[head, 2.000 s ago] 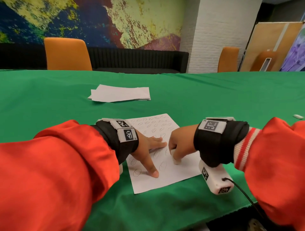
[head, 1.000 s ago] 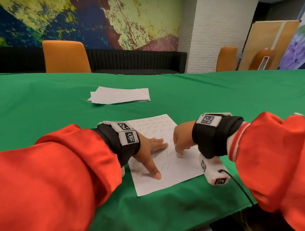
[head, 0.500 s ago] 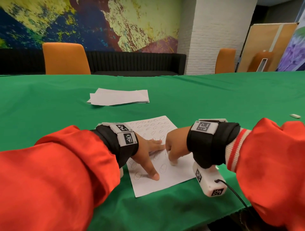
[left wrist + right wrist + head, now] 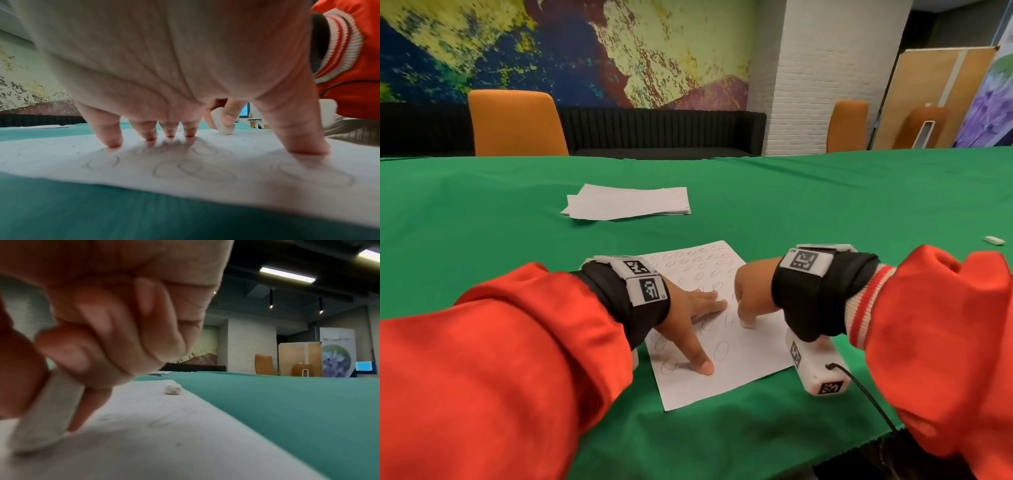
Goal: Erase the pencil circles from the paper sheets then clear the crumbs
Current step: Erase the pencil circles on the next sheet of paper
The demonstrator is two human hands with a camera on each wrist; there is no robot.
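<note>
Since half a second before, the right hand (image 4: 751, 291) had slid the eraser (image 4: 748, 322) slightly along the sheet (image 4: 739, 363), and the left hand (image 4: 690, 308) had stayed planted. That left hand lay flat with fingers (image 4: 112, 138) spread and straight, thumb apart, pressing the sheet to the cloth (image 4: 825, 205). The right hand pinched the eraser between thumb and fingers, its lower end touching the sheet just right of the left hand. Circles (image 4: 698, 263) remained on the sheet's far and left parts; the part right of the eraser looked mostly clean, though blur made that uncertain. One crumb (image 4: 173, 389) sat at the sheet's far right edge. More paper (image 4: 626, 205) lay well beyond the sheet. Being thin and limp, the sheet would likely buckle or tear unless held down close beside the eraser; the small, soft, grippy eraser was best gripped low on its sides
</note>
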